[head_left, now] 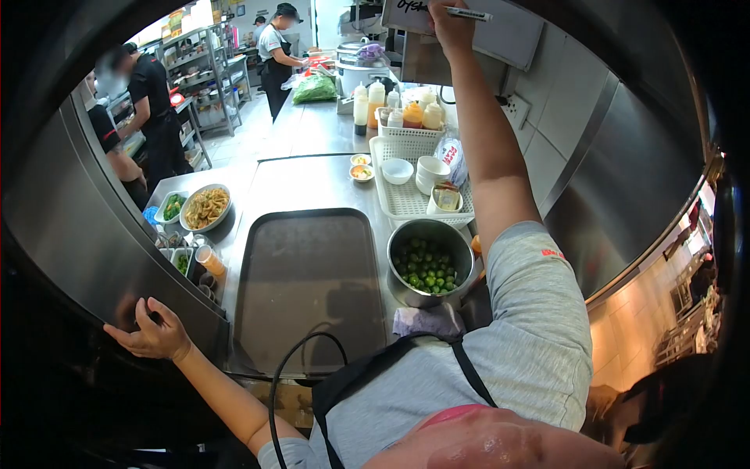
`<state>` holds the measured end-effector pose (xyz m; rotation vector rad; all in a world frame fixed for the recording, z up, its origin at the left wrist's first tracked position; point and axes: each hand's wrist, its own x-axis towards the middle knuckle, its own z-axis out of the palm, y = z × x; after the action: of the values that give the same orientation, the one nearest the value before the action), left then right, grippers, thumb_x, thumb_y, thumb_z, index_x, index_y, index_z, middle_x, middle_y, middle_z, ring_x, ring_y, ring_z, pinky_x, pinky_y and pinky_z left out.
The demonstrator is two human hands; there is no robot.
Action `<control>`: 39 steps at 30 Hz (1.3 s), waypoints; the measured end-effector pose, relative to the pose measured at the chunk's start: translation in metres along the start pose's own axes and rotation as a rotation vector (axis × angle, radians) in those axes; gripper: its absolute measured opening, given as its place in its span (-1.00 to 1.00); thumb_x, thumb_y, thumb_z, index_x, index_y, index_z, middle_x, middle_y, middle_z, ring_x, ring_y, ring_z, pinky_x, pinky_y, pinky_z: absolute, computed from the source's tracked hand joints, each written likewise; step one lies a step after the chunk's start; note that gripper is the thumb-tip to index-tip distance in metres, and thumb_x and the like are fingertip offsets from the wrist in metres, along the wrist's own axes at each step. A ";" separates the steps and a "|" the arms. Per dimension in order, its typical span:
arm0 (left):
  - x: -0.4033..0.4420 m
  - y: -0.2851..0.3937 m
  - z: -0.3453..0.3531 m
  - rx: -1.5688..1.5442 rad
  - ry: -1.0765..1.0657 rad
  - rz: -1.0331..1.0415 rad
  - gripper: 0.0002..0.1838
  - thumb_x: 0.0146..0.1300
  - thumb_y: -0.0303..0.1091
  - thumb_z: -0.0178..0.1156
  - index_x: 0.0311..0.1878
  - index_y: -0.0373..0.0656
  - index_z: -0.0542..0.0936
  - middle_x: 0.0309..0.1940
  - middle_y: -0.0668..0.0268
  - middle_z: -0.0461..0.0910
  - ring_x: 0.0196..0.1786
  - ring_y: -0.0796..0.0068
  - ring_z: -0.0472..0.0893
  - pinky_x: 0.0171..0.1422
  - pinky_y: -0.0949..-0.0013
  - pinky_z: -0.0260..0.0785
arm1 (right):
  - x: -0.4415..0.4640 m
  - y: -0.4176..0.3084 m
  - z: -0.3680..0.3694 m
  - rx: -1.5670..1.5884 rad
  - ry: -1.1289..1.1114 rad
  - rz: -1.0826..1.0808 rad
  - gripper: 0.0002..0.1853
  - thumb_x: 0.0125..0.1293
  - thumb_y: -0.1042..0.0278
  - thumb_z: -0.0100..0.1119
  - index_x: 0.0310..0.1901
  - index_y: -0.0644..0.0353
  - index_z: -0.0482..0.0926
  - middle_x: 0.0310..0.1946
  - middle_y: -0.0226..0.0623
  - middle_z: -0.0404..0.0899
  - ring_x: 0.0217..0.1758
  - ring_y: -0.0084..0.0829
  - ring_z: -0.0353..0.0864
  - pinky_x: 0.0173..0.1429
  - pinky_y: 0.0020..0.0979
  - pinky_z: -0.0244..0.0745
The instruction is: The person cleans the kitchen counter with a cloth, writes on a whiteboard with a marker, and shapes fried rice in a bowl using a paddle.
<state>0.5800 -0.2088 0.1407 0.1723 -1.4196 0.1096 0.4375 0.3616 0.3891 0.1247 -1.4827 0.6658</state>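
Observation:
High up at the top of the head view, my right hand (453,30) is closed around a marker pen (473,14). It is at a whitish board (508,43) on the wall, where black handwriting beginning "Oys" shows beside the hand. The pen's tip is hidden. Low on the left, my left hand (156,332) holds nothing, its fingers apart and curved, beside a steel panel (133,258). Between my arms lies a brown tray (305,289) on the steel counter. A metal pot (394,270) of small green citrus fruits (426,266) stands right of the tray.
Beyond the pot sits a white basket (388,187) with bowls, near several squeeze bottles (376,102). A bowl of brownish food (206,208) stands left of the tray. A purple cloth (426,321) lies below the pot. Other people (275,59) work further back.

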 end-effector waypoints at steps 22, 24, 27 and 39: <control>0.001 -0.001 -0.002 0.021 -0.016 0.010 -0.85 0.04 -0.15 0.14 -0.44 0.01 0.56 0.12 -0.05 0.17 0.11 0.10 0.28 0.07 0.24 0.22 | 0.001 0.010 -0.011 0.125 0.210 0.016 -0.84 0.00 0.31 0.08 -0.46 0.21 0.42 -0.61 -0.30 0.45 -0.53 -0.46 0.41 -0.42 -0.38 0.33; 0.002 0.000 -0.001 -0.006 0.000 0.013 -0.85 0.04 -0.16 0.14 -0.44 0.01 0.56 0.12 -0.05 0.17 0.11 0.10 0.28 0.07 0.24 0.22 | 0.003 0.015 -0.012 0.227 0.200 0.093 -0.85 0.01 0.31 0.09 -0.43 0.19 0.43 -0.59 -0.27 0.46 -0.51 -0.43 0.42 -0.40 -0.37 0.34; 0.002 0.000 -0.001 0.000 0.004 0.012 -0.85 0.03 -0.16 0.14 -0.44 0.01 0.56 0.12 -0.05 0.17 0.10 0.10 0.29 0.06 0.24 0.22 | 0.006 0.022 -0.009 0.208 0.200 0.064 -0.85 0.02 0.32 0.13 -0.41 0.19 0.44 -0.59 -0.26 0.48 -0.54 -0.44 0.45 -0.43 -0.41 0.36; -0.001 -0.003 0.000 -0.033 -0.007 -0.015 -0.85 0.04 -0.13 0.13 -0.43 0.05 0.56 0.12 -0.04 0.16 0.12 0.08 0.27 0.07 0.21 0.21 | -0.025 -0.040 -0.047 0.682 0.215 0.402 -0.82 0.02 0.30 0.11 -0.47 0.18 0.36 -0.68 -0.34 0.42 -0.71 -0.58 0.36 -0.61 -0.53 0.32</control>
<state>0.5806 -0.2115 0.1395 0.1559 -1.4259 0.0736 0.4992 0.3422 0.3727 0.2713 -1.0291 1.4525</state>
